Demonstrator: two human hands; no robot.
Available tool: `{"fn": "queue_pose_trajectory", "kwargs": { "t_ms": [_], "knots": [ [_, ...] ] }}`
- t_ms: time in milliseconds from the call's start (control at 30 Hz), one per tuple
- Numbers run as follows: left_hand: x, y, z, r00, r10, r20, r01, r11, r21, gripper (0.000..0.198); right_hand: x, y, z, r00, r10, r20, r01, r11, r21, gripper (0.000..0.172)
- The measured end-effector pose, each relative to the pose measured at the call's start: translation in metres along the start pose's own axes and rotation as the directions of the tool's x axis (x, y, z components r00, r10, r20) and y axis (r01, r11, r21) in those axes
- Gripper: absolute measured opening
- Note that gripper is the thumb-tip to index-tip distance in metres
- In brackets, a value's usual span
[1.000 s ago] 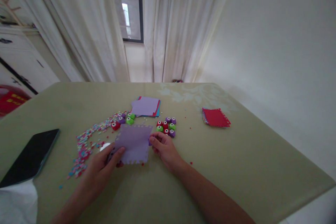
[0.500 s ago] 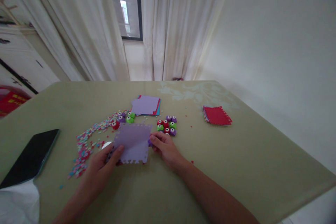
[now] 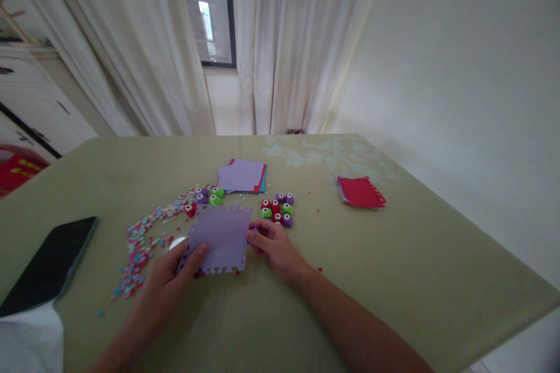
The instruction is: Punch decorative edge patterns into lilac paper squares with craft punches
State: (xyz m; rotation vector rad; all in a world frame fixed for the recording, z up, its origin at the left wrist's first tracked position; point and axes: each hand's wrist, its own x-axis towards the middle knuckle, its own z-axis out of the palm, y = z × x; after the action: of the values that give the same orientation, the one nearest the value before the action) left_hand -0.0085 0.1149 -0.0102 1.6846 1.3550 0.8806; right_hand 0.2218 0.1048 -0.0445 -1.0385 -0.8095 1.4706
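My left hand [image 3: 175, 271] pinches the lower left part of a purple paper square [image 3: 221, 239], thumb on top. Small punched cutouts run along the paper's left, top and bottom edges. At its right edge, my right hand [image 3: 273, 247] is closed on a small purple craft punch [image 3: 252, 235], mostly hidden by the fingers. Just beyond that hand stands a group of red, green and purple craft punches [image 3: 276, 208] with eye-like tops. More such punches [image 3: 214, 197] sit behind the paper.
Colourful paper confetti [image 3: 149, 227] spreads in a curve at the left. A stack of uncut paper squares [image 3: 242, 176] lies behind, and a pile of edge-punched red squares [image 3: 362, 192] at the right. A dark tablet [image 3: 48, 262] and white tissue [image 3: 30, 338] are at the left edge.
The purple punch in my right hand shows slightly differently at the paper's right edge. My left hand keeps its hold, and the whole view has shifted a little.
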Motion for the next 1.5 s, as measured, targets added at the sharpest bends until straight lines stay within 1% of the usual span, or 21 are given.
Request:
{"fn": "queue_pose_trajectory", "kwargs": {
  "t_ms": [100, 200, 267, 333, 433, 533, 633, 733, 767, 833, 900, 967, 1033, 1100, 1233, 1300, 1400, 1500],
  "knots": [
    [-0.002, 0.002, 0.001, 1.0, -0.027, -0.003, 0.026, 0.998, -0.049, 0.046, -0.001, -0.002, 0.001, 0.999, -0.037, 0.023, 0.037, 0.999, 0.005, 0.043],
    [-0.004, 0.0, 0.003, 0.997, -0.076, -0.015, 0.075, 0.992, -0.101, 0.043, -0.002, -0.003, 0.002, 0.994, -0.074, 0.082, 0.073, 0.997, 0.015, 0.042],
    [-0.005, -0.001, 0.003, 0.993, -0.113, -0.025, 0.109, 0.988, -0.11, 0.045, -0.003, -0.004, 0.003, 0.989, -0.09, 0.122, 0.088, 0.996, 0.019, 0.042],
    [-0.006, -0.001, 0.002, 0.989, -0.135, -0.068, 0.128, 0.987, -0.098, 0.049, -0.004, -0.003, 0.005, 0.984, -0.095, 0.152, 0.095, 0.995, 0.009, 0.042],
    [-0.006, 0.005, 0.001, 0.978, -0.152, -0.142, 0.141, 0.986, -0.085, 0.052, -0.008, -0.003, 0.008, 0.976, -0.08, 0.201, 0.081, 0.997, 0.001, 0.039],
    [-0.006, 0.015, 0.001, 0.976, -0.154, -0.157, 0.138, 0.985, -0.108, 0.053, -0.01, -0.004, 0.011, 0.968, -0.075, 0.24, 0.07, 0.997, 0.027, 0.037],
    [-0.006, 0.024, 0.001, 0.964, -0.161, -0.211, 0.134, 0.981, -0.138, 0.059, -0.01, -0.006, 0.01, 0.962, -0.097, 0.256, 0.093, 0.995, 0.03, 0.037],
    [-0.009, 0.026, 0.003, 0.951, -0.2, -0.236, 0.157, 0.97, -0.187, 0.068, -0.011, -0.005, 0.01, 0.967, -0.075, 0.244, 0.072, 0.997, 0.022, 0.036],
    [-0.01, 0.025, 0.004, 0.952, -0.202, -0.229, 0.157, 0.967, -0.2, 0.067, -0.012, -0.005, 0.01, 0.971, -0.058, 0.231, 0.054, 0.998, 0.025, 0.037],
    [-0.012, 0.023, 0.006, 0.964, -0.188, -0.186, 0.146, 0.965, -0.218, 0.059, -0.015, -0.002, 0.013, 0.978, -0.024, 0.206, 0.018, 0.999, 0.034, 0.04],
    [-0.013, 0.022, 0.009, 0.981, -0.166, -0.101, 0.14, 0.965, -0.221, 0.048, -0.019, 0.0, 0.016, 0.98, 0.0, 0.201, -0.009, 0.999, 0.046, 0.044],
    [-0.013, 0.022, 0.012, 0.99, -0.134, -0.036, 0.124, 0.972, -0.201, 0.041, -0.022, 0.003, 0.021, 0.975, 0.013, 0.221, -0.024, 0.999, 0.044, 0.048],
    [-0.013, 0.023, 0.015, 0.996, -0.087, -0.023, 0.082, 0.982, -0.172, 0.037, -0.022, 0.005, 0.024, 0.971, 0.021, 0.239, -0.029, 0.999, 0.031, 0.05],
    [-0.013, 0.024, 0.016, 0.997, -0.068, -0.026, 0.063, 0.987, -0.148, 0.035, -0.021, 0.006, 0.024, 0.972, 0.037, 0.233, -0.039, 0.999, 0.007, 0.05],
    [-0.011, 0.024, 0.013, 0.991, -0.126, 0.04, 0.131, 0.979, -0.156, 0.033, -0.019, 0.01, 0.022, 0.978, 0.065, 0.201, -0.061, 0.998, -0.026, 0.048],
    [-0.01, 0.022, 0.011, 0.989, -0.129, 0.069, 0.139, 0.974, -0.179, 0.031, -0.018, 0.011, 0.021, 0.979, 0.065, 0.194, -0.059, 0.998, -0.039, 0.048],
    [-0.01, 0.021, 0.01, 0.988, -0.13, 0.078, 0.143, 0.971, -0.191, 0.034, -0.019, 0.011, 0.021, 0.98, 0.081, 0.184, -0.073, 0.996, -0.048, 0.048],
    [-0.009, 0.023, 0.01, 0.986, -0.138, 0.089, 0.155, 0.964, -0.218, 0.034, -0.02, 0.01, 0.021, 0.978, 0.118, 0.172, -0.114, 0.993, -0.038, 0.048]
  ]
}}
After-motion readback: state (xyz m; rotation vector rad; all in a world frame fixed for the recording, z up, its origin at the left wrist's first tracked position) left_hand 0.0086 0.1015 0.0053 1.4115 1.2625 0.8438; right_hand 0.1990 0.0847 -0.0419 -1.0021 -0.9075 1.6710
